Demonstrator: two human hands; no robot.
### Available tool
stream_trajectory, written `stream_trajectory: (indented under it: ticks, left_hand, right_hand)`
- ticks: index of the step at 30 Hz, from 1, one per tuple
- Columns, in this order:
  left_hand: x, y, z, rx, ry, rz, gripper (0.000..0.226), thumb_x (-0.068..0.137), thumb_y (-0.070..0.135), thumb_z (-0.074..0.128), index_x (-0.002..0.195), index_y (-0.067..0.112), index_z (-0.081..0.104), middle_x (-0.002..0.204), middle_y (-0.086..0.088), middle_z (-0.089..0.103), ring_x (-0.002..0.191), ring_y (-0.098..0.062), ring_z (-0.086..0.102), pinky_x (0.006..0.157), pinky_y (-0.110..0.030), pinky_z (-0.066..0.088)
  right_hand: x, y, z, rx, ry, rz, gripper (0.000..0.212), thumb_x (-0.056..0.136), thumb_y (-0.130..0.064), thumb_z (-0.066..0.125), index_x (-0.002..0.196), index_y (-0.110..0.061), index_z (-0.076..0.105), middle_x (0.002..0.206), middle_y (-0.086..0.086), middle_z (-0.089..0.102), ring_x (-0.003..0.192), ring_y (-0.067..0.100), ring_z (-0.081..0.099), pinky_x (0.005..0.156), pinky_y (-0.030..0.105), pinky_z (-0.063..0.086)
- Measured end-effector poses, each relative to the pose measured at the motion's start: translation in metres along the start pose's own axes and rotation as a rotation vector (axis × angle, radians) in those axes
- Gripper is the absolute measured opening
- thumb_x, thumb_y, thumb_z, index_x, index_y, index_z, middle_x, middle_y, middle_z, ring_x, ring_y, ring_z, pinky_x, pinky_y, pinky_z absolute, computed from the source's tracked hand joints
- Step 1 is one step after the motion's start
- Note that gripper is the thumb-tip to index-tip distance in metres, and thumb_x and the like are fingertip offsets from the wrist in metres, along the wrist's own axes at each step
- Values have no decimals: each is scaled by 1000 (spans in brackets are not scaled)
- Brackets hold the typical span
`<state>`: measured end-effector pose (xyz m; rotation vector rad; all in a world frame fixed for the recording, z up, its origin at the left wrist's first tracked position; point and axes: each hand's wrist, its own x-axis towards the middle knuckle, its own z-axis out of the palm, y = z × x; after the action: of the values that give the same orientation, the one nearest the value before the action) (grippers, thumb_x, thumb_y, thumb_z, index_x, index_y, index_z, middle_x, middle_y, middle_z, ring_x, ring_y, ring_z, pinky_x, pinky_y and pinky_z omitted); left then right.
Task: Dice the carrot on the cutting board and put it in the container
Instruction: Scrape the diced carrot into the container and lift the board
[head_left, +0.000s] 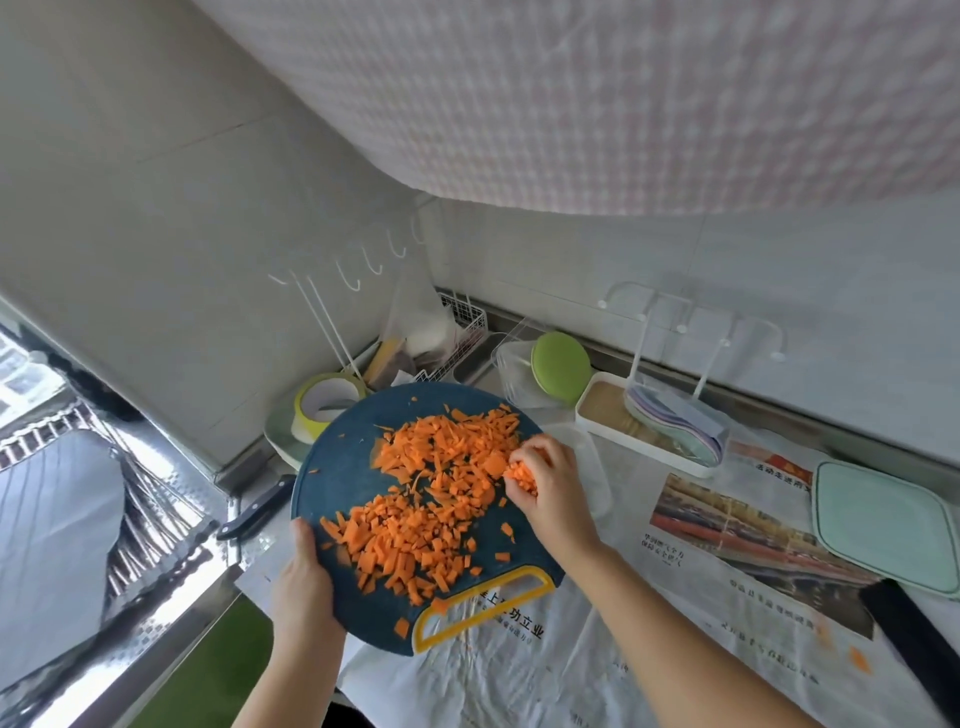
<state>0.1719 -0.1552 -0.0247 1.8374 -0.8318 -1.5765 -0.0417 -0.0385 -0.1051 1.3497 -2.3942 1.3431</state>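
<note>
Tape roll (307, 410), green lid (561, 368), newspaper (753, 530)

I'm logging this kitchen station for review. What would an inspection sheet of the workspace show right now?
Surface: newspaper covers the counter; a stray carrot bit lies on it.
Job's things: diced carrot on the board; clear container at its right edge; knife at its left.
Clutter: tape roll, green lid, tray, mint lid.
Hands: left hand grips the board's rim; right hand holds carrot dice.
Cables: nothing seen.
Surroundings: tiled wall; checked cloth overhead.
</note>
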Motion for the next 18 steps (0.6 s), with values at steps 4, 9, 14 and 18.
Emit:
stream_trajectory:
  ticks: [4,9,14,18]
  left_hand:
    - [3,-2,-3,10,16,-6,52,84,67,48,82,16,54,83,-11,61,78,-28,59,86,-48,48]
    - [6,-3,-6,28,-1,40,56,85,68,45,92,13,56,89,-14,63,83,-31,62,82,-47,51]
    - [6,-3,-12,28,-32,50,53,86,65,47,86,12,55,84,-13,63,73,-30,61,71,-41,52]
    - [6,1,-21,-2,-1,57,55,87,63,49,102,11,54,93,-15,63,75,-30,60,64,-38,50]
  right_hand:
    - [11,8,-2,-19,18,70,26,75,-4,79,96,-9,65,105,9,59,98,28,52,70,28,48]
    - [21,18,-5,-61,61,209,22,80,-8,77,98,-8,63,103,11,59,93,26,51,63,29,44]
    - [16,26,-9,-91,89,287,17,85,-10,71,98,-3,61,100,14,59,92,27,52,64,30,44]
    - [17,28,-15,-59,17,271,14,90,-10,65,103,-4,65,102,12,65,99,29,57,74,29,46]
